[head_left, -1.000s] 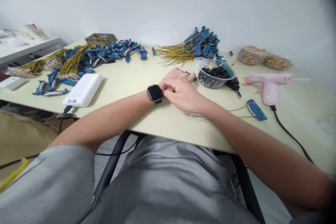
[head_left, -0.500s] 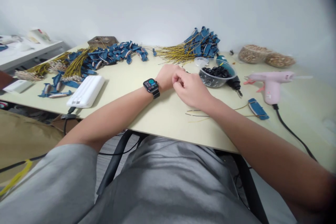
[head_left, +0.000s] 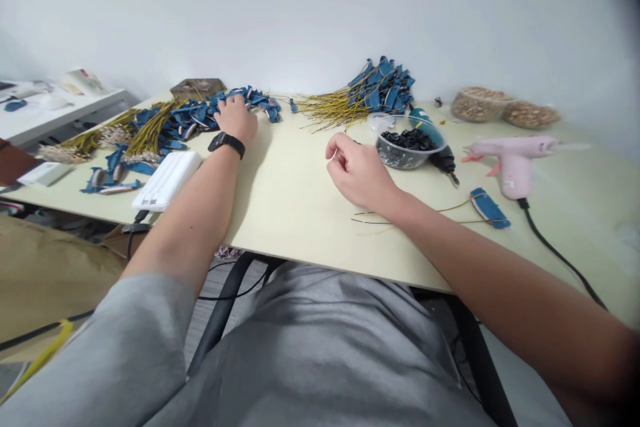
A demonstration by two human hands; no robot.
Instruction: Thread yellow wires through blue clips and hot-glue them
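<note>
Left of centre in the upper half of the frame, the left hand is over the right part of a heap of blue pieces, its fingers slightly spread and bent down onto them; whether they have hold of a piece I cannot tell. A black watch circles that wrist.

Just right of the frame's centre, the right hand is above the table with its fingers curled in and the thumb near the forefinger; whether anything small is pinched there I cannot tell. Just beside it, to the right, is a clear plastic tub of black pieces, with a teal and black power tool partly behind.

Under the right forearm run the thin wires of a single blue strip, which lies right of centre, near a pink glue gun with a black cable. At upper centre-right lies a sheaf of blue pieces on yellow stems. At left, a white power bank rests near the table edge, below bundles of pale-tipped stems; behind the heap sits a brown box
</note>
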